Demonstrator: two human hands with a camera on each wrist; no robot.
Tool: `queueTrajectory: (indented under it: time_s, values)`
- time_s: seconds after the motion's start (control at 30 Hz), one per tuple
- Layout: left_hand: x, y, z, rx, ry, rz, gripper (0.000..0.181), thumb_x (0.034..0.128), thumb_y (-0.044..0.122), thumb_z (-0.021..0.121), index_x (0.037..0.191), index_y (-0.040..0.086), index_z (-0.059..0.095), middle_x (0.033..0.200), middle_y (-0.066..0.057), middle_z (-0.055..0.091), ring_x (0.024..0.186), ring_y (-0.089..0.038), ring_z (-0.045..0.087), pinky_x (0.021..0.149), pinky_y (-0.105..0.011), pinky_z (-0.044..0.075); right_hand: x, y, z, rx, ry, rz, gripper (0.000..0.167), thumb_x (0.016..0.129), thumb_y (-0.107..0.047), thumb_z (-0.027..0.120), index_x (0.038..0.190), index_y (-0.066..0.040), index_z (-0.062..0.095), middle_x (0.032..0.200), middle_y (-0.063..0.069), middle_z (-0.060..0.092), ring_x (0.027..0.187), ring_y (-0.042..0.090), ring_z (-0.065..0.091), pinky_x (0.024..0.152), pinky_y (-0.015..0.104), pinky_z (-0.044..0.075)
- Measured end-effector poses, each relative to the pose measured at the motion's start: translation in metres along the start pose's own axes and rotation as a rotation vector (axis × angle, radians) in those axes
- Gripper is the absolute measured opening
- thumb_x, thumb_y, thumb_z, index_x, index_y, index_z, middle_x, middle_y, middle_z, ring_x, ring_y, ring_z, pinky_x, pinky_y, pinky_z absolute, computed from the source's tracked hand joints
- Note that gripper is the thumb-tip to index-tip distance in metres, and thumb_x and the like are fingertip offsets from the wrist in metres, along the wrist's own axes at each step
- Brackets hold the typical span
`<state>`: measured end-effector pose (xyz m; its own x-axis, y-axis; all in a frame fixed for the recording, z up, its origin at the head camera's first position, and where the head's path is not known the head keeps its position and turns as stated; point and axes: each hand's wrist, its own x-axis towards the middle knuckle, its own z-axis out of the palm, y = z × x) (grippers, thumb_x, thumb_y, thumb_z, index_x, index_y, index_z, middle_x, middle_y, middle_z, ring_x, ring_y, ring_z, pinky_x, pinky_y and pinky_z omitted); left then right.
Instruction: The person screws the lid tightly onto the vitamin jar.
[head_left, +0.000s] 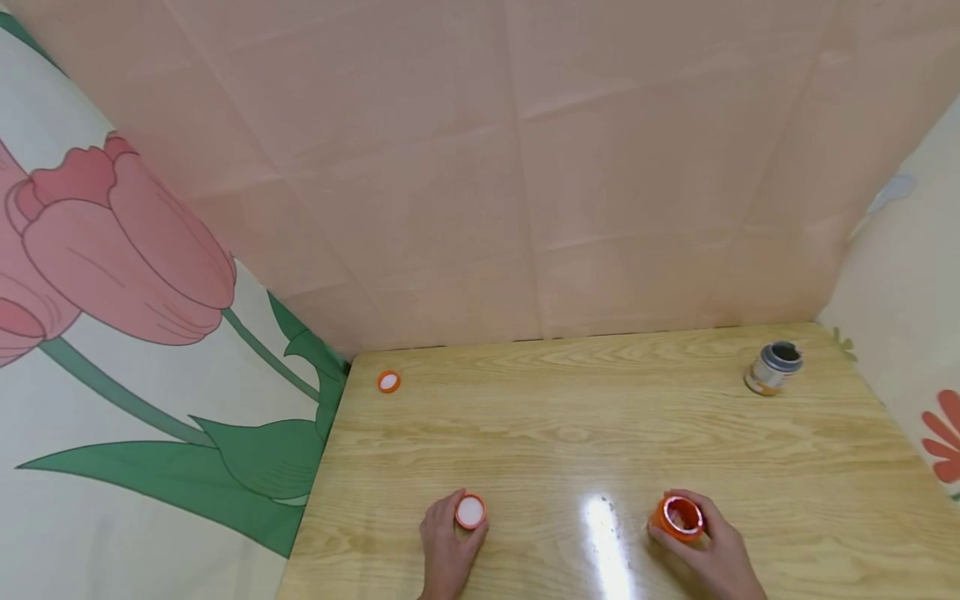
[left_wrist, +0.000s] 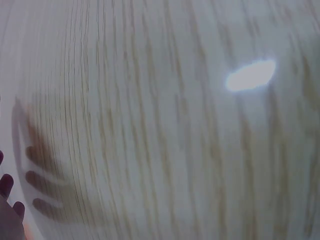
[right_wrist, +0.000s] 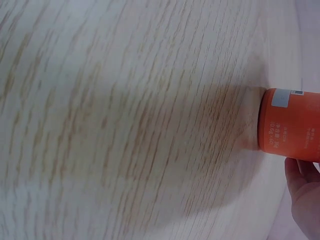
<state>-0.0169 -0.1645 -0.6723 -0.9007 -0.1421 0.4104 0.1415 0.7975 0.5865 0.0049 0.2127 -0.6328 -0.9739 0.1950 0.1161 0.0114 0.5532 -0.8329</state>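
Near right of table: right hand gripping orange jar, print "0.6g×60".
Near left: left hand pinching orange-rimmed white lid.
Far left: second lid.
Far right: grey-and-white jar, label illegible.

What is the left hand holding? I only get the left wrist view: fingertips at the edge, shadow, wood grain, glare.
Observer: The left hand pinches a lid-like disc, white with an orange rim; the head view shows it.
Operator: Copy. Right hand?
Observer: The right hand grips an orange jar, its mouth uncovered in the head view.
Operator: Any second disc around?
Observer: Yes, a similar orange-rimmed piece lies near the far left corner of the table.
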Motion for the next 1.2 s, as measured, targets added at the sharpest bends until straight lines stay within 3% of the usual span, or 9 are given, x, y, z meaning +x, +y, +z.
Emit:
queueTrajectory:
  time_s: [0.27,0.63,1.2]
  values:
    - [-0.001,0.003,0.007,0.005,0.02,0.047,0.063,0.0619,0.022,0.092,0.119,0.014,0.067,0.109,0.001,0.068,0.104,-0.021,0.057,0.092,-0.038,0.032,0.0,-0.002,0.001,-0.011,-0.004,-0.019,0.061,0.069,-0.023,0.091,0.121,-0.014,0.062,0.104,-0.021,0.064,0.092,-0.016,0.054,0.077,-0.001,0.037]
    - [-0.002,0.011,0.009,-0.023,-0.034,0.013,0.061,0.065,0.024,0.091,0.12,0.015,0.066,0.111,0.002,0.068,0.106,-0.021,0.056,0.093,-0.041,0.032,-0.002,-0.008,0.004,-0.002,-0.017,-0.007,0.06,0.068,-0.022,0.091,0.12,-0.014,0.063,0.104,-0.024,0.063,0.092,-0.016,0.054,0.078,-0.001,0.036]
    - [-0.001,0.018,0.013,-0.005,-0.047,0.103,0.062,0.0666,0.025,0.09,0.122,0.011,0.066,0.112,0.0,0.069,0.107,-0.022,0.058,0.093,-0.044,0.035,-0.002,-0.006,0.011,0.019,0.005,-0.074,0.061,0.065,-0.018,0.093,0.119,-0.014,0.064,0.103,-0.027,0.062,0.093,-0.015,0.056,0.08,0.0,0.038]
